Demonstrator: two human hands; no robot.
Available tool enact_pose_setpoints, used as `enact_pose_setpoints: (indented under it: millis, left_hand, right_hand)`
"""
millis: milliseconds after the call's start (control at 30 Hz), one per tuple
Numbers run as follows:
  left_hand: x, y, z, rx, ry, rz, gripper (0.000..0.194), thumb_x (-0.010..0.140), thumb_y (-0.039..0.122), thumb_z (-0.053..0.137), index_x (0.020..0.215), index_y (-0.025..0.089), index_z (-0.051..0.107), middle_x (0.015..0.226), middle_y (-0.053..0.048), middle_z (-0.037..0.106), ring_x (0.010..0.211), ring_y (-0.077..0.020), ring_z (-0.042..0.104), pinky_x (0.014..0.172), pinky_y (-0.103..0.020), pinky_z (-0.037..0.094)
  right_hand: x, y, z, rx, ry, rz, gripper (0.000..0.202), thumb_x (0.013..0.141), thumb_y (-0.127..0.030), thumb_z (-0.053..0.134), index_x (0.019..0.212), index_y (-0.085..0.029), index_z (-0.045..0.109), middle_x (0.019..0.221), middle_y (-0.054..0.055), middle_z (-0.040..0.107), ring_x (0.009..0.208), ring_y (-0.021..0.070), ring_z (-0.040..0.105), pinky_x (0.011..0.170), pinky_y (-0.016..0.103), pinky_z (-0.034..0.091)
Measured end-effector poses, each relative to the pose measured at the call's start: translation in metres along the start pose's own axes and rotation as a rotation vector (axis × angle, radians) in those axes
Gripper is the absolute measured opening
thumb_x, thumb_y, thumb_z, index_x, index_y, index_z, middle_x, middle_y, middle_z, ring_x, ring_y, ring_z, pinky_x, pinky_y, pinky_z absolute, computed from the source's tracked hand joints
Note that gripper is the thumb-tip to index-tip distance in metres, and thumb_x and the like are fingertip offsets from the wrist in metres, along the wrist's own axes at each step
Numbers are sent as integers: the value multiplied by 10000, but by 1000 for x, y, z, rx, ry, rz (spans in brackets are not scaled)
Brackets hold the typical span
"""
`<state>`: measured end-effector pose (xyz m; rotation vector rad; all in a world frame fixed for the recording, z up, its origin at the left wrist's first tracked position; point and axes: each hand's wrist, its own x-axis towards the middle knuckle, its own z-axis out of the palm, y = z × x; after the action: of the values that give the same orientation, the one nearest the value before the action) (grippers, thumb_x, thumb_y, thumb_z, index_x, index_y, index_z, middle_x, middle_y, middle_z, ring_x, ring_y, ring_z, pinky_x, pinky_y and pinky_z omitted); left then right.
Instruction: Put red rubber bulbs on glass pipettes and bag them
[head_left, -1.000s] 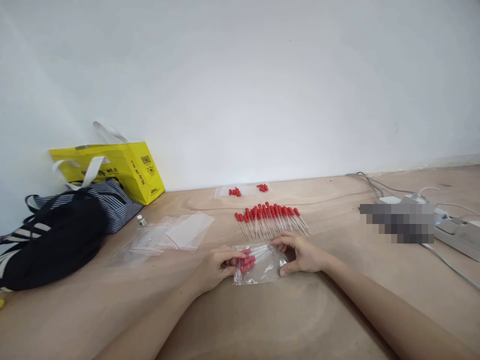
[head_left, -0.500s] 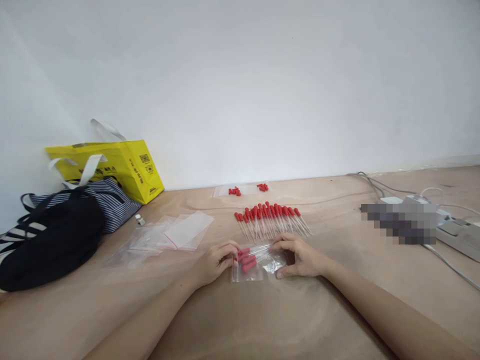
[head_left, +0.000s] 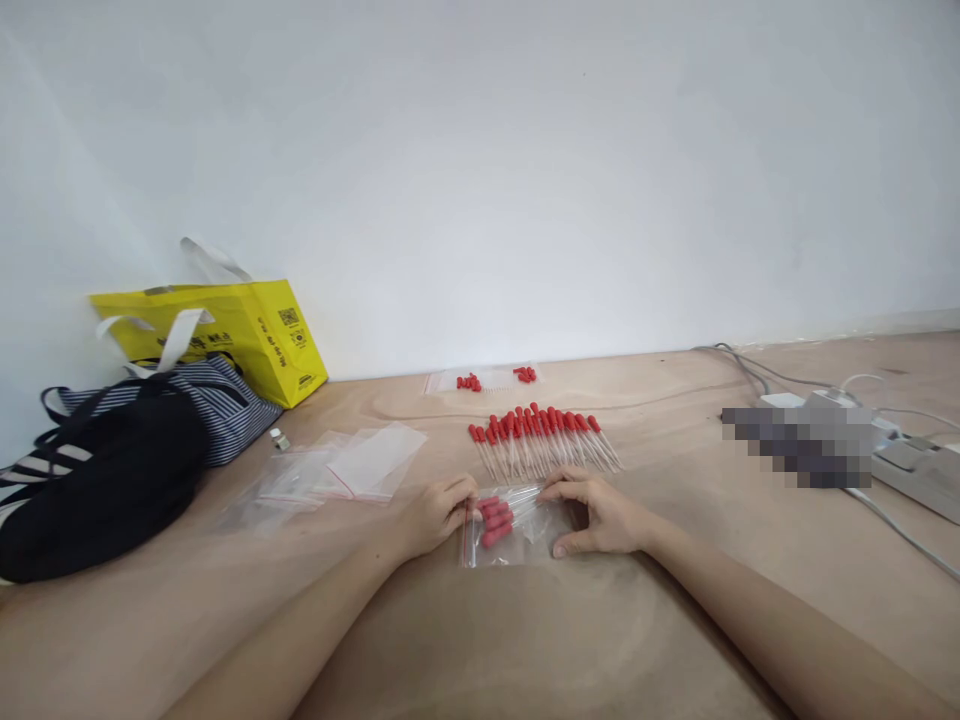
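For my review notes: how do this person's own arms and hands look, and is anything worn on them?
The left hand and right hand are both ungloved. The left forearm and right forearm show no sleeve, watch or bracelet. No ring shows, though some fingers are partly hidden.

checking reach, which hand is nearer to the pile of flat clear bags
Left. The left hand is just right of the pile of bags, at the left edge of the dropper bag; the right hand is farther away, at that bag's right side.
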<state>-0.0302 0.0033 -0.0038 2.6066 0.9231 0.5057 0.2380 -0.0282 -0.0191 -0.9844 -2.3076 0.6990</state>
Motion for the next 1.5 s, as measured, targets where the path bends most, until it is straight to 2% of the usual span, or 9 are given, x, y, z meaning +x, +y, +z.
enact_pose_setpoints:
  millis: [133, 333, 533, 700, 800, 967, 1133, 1333, 1500]
  left_hand:
    - [0, -1, -8, -56, -77, -5, 167, 785, 130, 414, 882, 201, 531, 884, -5, 565, 802, -120, 520, 738, -225, 377]
    - [5, -1, -7, 27, -52, -10, 115, 746, 92, 404, 713, 176, 475, 746, 3, 528, 698, -125, 495, 666, -228, 372]
    - [8, 1, 3, 73, 7, -4, 143, 784, 132, 349, 716, 177, 467, 715, -2, 503, 654, -124, 470, 631, -232, 365]
    - [17, -7, -19, -128, -117, -171, 136, 680, 158, 513, 809, 179, 551, 697, 21, 551, 626, -113, 498, 585, -205, 397]
    - [34, -24, -26, -157, 7, -382, 182, 642, 161, 550, 818, 171, 595, 731, 7, 603, 658, -130, 536, 624, -223, 425]
    - [76, -53, -11, -36, 268, -597, 243, 745, 243, 487, 935, 115, 567, 937, -109, 607, 863, -212, 536, 772, -320, 387]
    - [104, -64, 0, -57, 258, -689, 185, 712, 280, 580, 786, 113, 608, 838, -86, 629, 847, -222, 552, 760, -316, 399]
    - [107, -70, -1, -215, 200, -770, 242, 822, 298, 488, 978, 119, 538, 960, -49, 570, 823, -162, 563, 711, -341, 475]
    - [80, -65, -27, -421, 285, -737, 316, 658, 406, 624, 584, 106, 555, 519, 16, 542, 525, -109, 532, 522, -222, 420]
  right_hand:
    - [0, 0, -1, -9, -14, 3, 603, 541, -495, 705, 1046, -197, 566, 1048, 79, 500, 964, 221, 485, 833, 357, 400]
    - [0, 0, 0, 17, -8, 2, 595, 542, -476, 713, 1047, -197, 568, 1026, 75, 500, 951, 215, 487, 806, 339, 414]
    - [1, -1, 1, 34, -15, -22, 587, 548, -462, 714, 1056, -208, 562, 1036, 71, 493, 954, 212, 487, 809, 340, 415]
    - [0, -2, 0, -2, 9, -18, 594, 543, -471, 714, 1053, -207, 563, 1042, 77, 492, 970, 223, 479, 806, 345, 417]
    - [0, -2, 0, -9, 9, -22, 590, 543, -485, 708, 1044, -204, 568, 1034, 78, 499, 956, 221, 486, 799, 345, 420]
    - [0, 0, 1, 0, 12, -20, 593, 541, -486, 709, 1039, -197, 571, 1032, 79, 498, 962, 221, 484, 818, 351, 413]
    - [0, 0, 1, -7, 13, -21, 592, 542, -492, 705, 1042, -205, 571, 1046, 77, 495, 977, 223, 477, 841, 359, 400]
    - [0, 1, 1, 2, 8, -29, 588, 539, -486, 710, 1040, -213, 570, 1035, 75, 499, 977, 225, 478, 834, 359, 403]
    - [0, 1, 1, 6, 11, -33, 587, 536, -476, 716, 1034, -202, 570, 1034, 78, 497, 979, 223, 475, 835, 354, 403]
